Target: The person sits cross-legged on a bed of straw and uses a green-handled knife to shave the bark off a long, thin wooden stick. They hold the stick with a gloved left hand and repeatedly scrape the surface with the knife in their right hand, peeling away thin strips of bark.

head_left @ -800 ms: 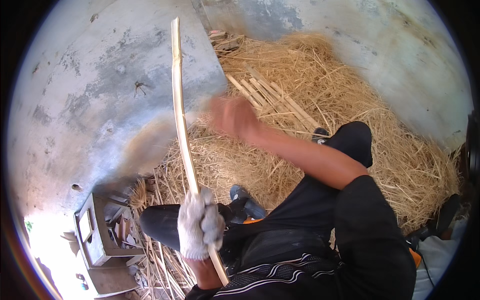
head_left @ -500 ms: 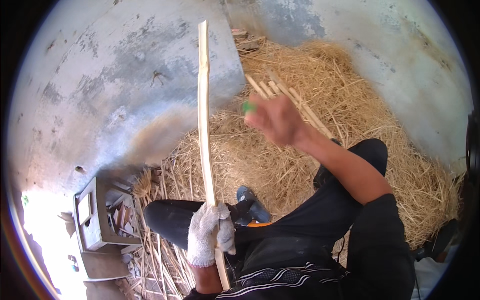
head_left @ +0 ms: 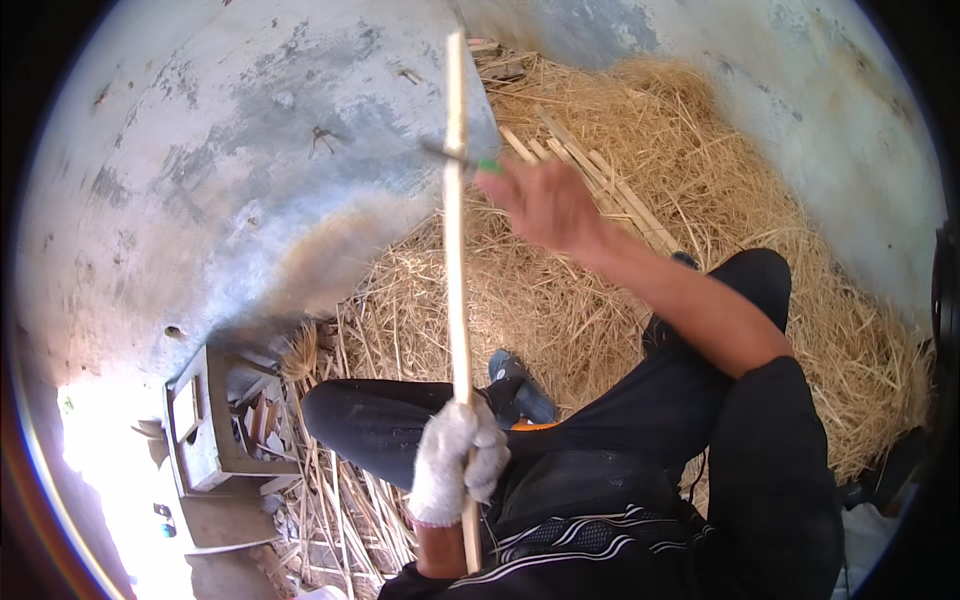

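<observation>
My left hand (head_left: 452, 465), in a whitish knit glove, is closed around the lower part of a long pale bamboo strip (head_left: 457, 270). The strip stands almost upright in the picture, its far end in front of the wall. Bare, my right hand (head_left: 550, 205) grips a knife (head_left: 487, 166) with a green handle. Its dark, blurred blade crosses the strip's upper part; whether it touches the strip, I cannot tell.
Straw-like shavings (head_left: 660, 130) cover the floor, with several pale strips (head_left: 640, 215) lying on them. A small wooden cabinet (head_left: 205, 465) stands at the left beside thin sticks (head_left: 335, 500). A worn plaster wall (head_left: 250, 130) rises beyond.
My left hand and the bamboo strip have shifted right. My right hand has moved slightly up and left, bringing the knife blade across the strip's upper part.
</observation>
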`<state>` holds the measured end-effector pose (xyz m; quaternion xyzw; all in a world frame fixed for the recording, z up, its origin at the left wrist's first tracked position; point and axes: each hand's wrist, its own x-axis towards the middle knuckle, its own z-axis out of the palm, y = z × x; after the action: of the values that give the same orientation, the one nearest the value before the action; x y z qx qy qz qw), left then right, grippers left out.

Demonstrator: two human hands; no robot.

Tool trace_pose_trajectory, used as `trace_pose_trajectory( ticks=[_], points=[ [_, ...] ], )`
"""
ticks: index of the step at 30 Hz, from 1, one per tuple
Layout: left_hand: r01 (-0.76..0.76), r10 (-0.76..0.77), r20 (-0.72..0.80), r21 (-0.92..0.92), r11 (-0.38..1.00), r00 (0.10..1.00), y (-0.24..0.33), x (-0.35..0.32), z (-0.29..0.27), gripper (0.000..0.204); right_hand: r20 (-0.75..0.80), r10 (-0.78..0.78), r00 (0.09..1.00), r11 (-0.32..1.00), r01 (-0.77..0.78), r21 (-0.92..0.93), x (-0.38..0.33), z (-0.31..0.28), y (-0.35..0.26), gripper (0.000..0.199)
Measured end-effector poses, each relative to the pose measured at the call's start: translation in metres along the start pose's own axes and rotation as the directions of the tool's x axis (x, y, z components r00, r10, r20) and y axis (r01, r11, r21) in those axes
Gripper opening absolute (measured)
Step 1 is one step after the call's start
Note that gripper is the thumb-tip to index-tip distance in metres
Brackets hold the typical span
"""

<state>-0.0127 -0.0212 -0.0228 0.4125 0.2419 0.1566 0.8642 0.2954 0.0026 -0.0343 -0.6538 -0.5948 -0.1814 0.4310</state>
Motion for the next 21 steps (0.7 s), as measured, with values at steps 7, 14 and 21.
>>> trace_pose_trajectory(
  ticks=[7, 14, 21],
  points=[
    [0.023, -0.005, 0.089, -0.201, 0.979, 0.996, -0.002, 0.013, -0.008, 0.040, 0.088, -0.195, 0.977, 0.968, 0.177, 0.177, 0.004, -0.011, -0.022, 0.061],
    [0.079, -0.056, 0.125, -0.180, 0.981, 0.991, -0.011, -0.007, -0.002, 0.040, 0.052, -0.216, 0.975, 0.969, 0.221, -0.115, 0.010, -0.015, 0.009, 0.060],
    [-0.074, 0.044, 0.161, 0.186, 0.980, 0.986, -0.022, -0.044, 0.000, 0.048, -0.139, 0.750, 0.646, 0.634, -0.763, -0.129, 0.026, -0.061, 0.139, 0.058]
  ],
)
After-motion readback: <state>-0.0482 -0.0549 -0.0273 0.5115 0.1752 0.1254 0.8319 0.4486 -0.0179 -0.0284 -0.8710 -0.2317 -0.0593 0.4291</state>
